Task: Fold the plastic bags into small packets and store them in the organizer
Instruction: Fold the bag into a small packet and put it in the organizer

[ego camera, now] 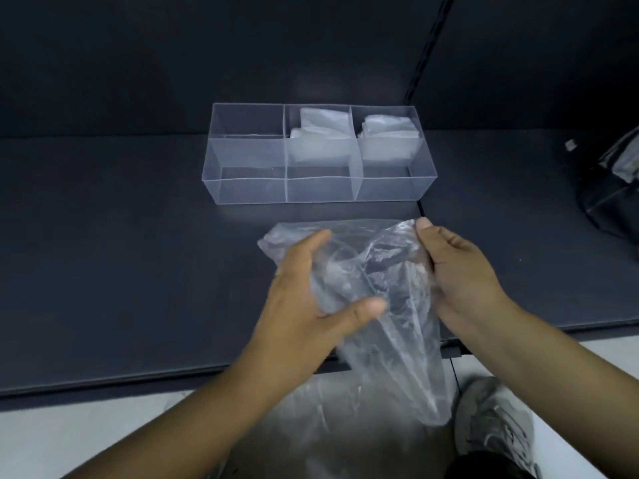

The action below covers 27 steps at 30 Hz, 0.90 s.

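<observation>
Both bare forearms reach up from the lower edge of the view and converge toward the middle, the left from the lower left, the right from the lower right. The left hand [304,292] is turned palm inward, its fingers curled round the far side of the plastic bag [397,340] and its thumb pressed on the near side. The right hand [460,267] faces it, thumb pointing up and pinching the bag's upper edge, its other fingers bent behind the film. The two hands are near each other, not touching.
</observation>
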Available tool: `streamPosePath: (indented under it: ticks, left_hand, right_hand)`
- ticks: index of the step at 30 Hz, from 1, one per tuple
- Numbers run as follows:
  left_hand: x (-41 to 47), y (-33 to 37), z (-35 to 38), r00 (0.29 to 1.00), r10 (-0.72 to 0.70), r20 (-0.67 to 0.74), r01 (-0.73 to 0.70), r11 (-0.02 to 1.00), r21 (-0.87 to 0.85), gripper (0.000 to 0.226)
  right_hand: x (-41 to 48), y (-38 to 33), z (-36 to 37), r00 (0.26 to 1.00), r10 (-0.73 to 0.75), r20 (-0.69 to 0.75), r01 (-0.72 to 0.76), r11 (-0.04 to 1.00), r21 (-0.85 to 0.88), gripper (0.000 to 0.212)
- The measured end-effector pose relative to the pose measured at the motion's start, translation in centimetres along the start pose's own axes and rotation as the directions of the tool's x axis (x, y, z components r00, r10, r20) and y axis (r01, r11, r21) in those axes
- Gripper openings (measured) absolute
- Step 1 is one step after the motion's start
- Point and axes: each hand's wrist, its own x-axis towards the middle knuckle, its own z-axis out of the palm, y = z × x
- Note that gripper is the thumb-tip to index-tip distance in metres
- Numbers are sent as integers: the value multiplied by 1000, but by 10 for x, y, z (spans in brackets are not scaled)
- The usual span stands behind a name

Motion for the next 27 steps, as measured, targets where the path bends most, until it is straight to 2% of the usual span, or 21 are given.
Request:
streamPosePath:
  ticks: [2, 4, 5, 6, 9, 11, 13, 16, 19, 20, 21, 22, 25, 27]
  left_hand:
    - [5, -1, 9, 992, -108, -65, 98, 985, -145, 63]
    - [10, -3, 12, 985, -144, -98, 114, 957, -267, 35]
    - [12, -5, 11, 984, -141, -105, 103, 948, -302, 28]
    - [13, -6, 8, 985, -130, -110, 90, 946, -311, 24]
    - [16, -14, -10, 985, -122, -119, 82, 951, -299, 26]
    - [15, -19, -19, 984, -129, -122, 93, 959, -268, 27]
    - [12, -19, -23, 989, -114, -93, 91, 971, -222, 28]
    - [5, -9, -19, 998, -64, 28, 68, 981, -179, 22]
    - [-5, 0, -3, 971, -76, 225, 97, 992, -83, 86]
    - [-8, 3, 3, 964, -87, 253, 114, 989, -95, 95]
    - [-9, 6, 10, 962, -91, 257, 124, 985, -118, 95]
    - [-9, 7, 15, 967, -89, 241, 128, 980, -152, 86]
    - [-4, 8, 21, 988, -74, 137, 102, 972, -212, 32]
    - [-2, 4, 17, 992, -85, 93, 102, 977, -189, 27]
  right_hand:
    - [-3, 3, 0, 1000, -5, 18, 5, 1000, 3, 27]
    - [-6, 2, -1, 997, -25, 70, 25, 1000, -2, 20]
    - [-6, 1, -2, 992, -53, 111, 56, 998, -23, 11]
    - [-6, -2, -6, 983, -72, 166, 84, 994, -63, 6]
    - [-2, -18, -25, 918, -23, 396, 150, 944, -294, 47]
    - [-3, -27, -34, 858, 35, 512, 194, 902, -387, 44]
    - [-8, -32, -36, 829, 32, 559, 230, 891, -392, 29]
    - [-16, -32, -33, 844, -62, 533, 285, 894, -347, 12]
    - [-23, -28, -23, 872, -191, 451, 325, 915, -239, 8]
    - [-25, -25, -18, 875, -233, 425, 344, 916, -207, 8]
    - [-28, -22, -13, 870, -278, 407, 378, 906, -190, 9]
    - [-30, -19, -8, 861, -315, 400, 415, 889, -192, 12]
    - [-31, -16, 1, 812, -387, 437, 512, 832, -214, 9]
    - [-28, -20, 2, 793, -445, 415, 555, 809, -193, 11]
